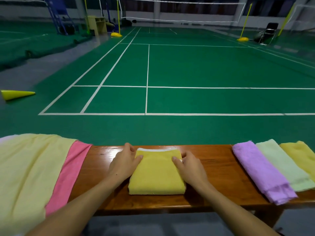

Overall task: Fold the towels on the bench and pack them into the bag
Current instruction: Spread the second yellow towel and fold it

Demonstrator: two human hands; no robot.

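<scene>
The folded yellow towel (156, 174) lies at the centre of the wooden tabletop (213, 167). The left hand (124, 160) grasps its far left corner, thumb on top; the right hand (189, 165) grasps its far right corner likewise. Unfolded pale yellow (29, 169) and pink (71, 169) towels drape over the left end. Folded purple (260, 172), pale green (284, 166) and yellow (301, 155) towels lie side by side at the right.

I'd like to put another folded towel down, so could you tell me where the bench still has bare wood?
The bench shows bare wood between the pink towel and the left hand, and between the right hand and the purple towel. Both ends are crowded with overlapping towels; the folded yellow towel fills the middle.
</scene>
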